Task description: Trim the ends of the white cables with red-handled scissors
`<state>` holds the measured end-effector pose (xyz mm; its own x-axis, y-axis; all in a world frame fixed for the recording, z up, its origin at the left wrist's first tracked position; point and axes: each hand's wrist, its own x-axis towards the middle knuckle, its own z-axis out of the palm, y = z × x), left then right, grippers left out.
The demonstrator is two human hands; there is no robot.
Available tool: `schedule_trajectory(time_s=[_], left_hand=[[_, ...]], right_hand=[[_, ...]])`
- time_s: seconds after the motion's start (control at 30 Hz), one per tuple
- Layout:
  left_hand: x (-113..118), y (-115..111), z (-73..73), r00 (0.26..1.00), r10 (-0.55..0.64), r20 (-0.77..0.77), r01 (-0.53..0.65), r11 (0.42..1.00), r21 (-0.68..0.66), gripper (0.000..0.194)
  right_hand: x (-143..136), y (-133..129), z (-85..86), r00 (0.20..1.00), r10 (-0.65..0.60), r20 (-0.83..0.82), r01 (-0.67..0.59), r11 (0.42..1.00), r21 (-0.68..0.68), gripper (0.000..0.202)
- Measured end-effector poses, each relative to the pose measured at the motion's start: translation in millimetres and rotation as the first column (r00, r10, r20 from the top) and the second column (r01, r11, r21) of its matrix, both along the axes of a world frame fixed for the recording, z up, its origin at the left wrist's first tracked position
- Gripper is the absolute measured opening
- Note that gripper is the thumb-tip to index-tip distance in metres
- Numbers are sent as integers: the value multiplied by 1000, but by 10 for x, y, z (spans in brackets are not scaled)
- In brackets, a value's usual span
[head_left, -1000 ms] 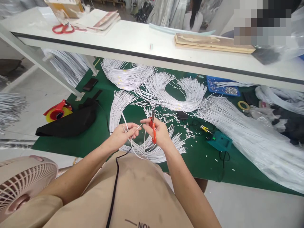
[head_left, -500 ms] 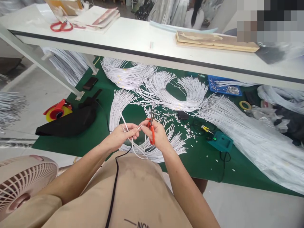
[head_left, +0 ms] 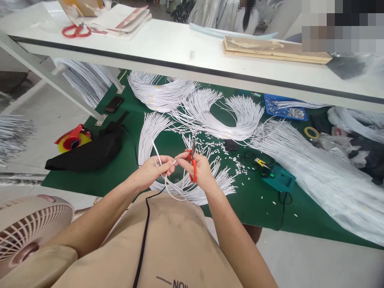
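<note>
My left hand (head_left: pixel 156 170) is closed on a white cable (head_left: pixel 174 193), pinching it near one end between thumb and forefinger. The cable loops down in front of my shirt, and another stretch of it sticks up past the hand. Red-handled pliers (head_left: pixel 193 170) rest in my right hand (head_left: pixel 201 172), their dark jaws pointing up and away. That hand's thumb and forefinger meet at the tip of the cable, close to the left fingertips. Beneath both hands lies a bundle of white cables (head_left: pixel 222 182) on the green table mat (head_left: pixel 249 208).
More cable bundles (head_left: pixel 162 94) lie behind, with small white scraps (head_left: pixel 207 142) scattered nearby. A teal device (head_left: pixel 279 179) stands right, beside plastic-wrapped cables (head_left: pixel 324 180). A white shelf (head_left: pixel 168 44) crosses above the table. Left are a tape dispenser (head_left: pixel 73 138), a black bag (head_left: pixel 87 154) and a fan (head_left: pixel 33 228).
The fingertips of my right hand have shifted slightly at the cable tip, showing a little more of its end. The pliers have moved slightly right. Otherwise both hands hold their places.
</note>
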<state>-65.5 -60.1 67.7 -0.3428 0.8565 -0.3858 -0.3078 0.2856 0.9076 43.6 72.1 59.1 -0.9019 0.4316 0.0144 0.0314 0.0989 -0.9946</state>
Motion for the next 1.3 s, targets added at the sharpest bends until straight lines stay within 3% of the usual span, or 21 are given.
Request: schedule_trajectory(time_s=[0.2,0.33,0.43,0.5,0.57,0.67,0.8,0.87,0.9,0.97,1.0,1.03,1.1,1.2,1.3], left_hand=[[-4,-5,-31,999,43,10,-43,999,-4,23],[27,12,-74,990,144,-7,-144,989,-21,23],[43,29,-92,953,291,-83,-292,956,2,25],[39,40,-104,923,370,-103,-370,929,14,27],[31,50,-117,912,400,-86,-400,916,23,31],[29,68,-128,920,389,-55,-387,921,40,34],[35,72,-120,952,305,-34,-304,952,24,36],[22,56,-119,965,263,-16,-263,965,11,38],[12,46,-120,969,249,-5,-249,969,7,39],[-5,31,-122,973,229,9,-229,973,3,40],[-8,30,-119,976,219,11,-219,976,2,39],[-5,37,-114,978,208,10,-208,978,3,38],[19,71,-92,985,173,-12,-173,985,13,37],[80,145,-56,987,112,-116,-113,994,-1,33],[110,175,-58,970,57,-235,-72,996,-59,25]], right_hand=[[-42,-50,-8,995,-94,34,98,987,-125,11],[-87,-198,-50,968,-224,112,249,912,-326,13],[-66,-337,-44,919,-368,139,392,892,-226,12],[-39,-389,-8,912,-404,75,410,905,-113,12],[-33,-381,36,903,-429,27,430,899,-83,16],[-87,-283,62,879,-473,49,476,873,-110,21],[-167,-149,15,968,-223,116,242,953,-182,22],[-157,-114,17,949,-295,113,306,946,-104,21],[-142,-102,36,908,-410,82,412,911,-6,20],[-115,-90,112,796,-603,-44,598,773,211,21],[-112,-91,162,768,-631,-112,633,718,292,22],[-123,-98,215,777,-609,-159,622,703,345,22],[-191,-124,308,866,-468,-176,498,782,375,20],[-366,-160,382,961,-255,-110,277,911,307,20],[-509,-134,386,992,-125,31,115,968,224,24]])
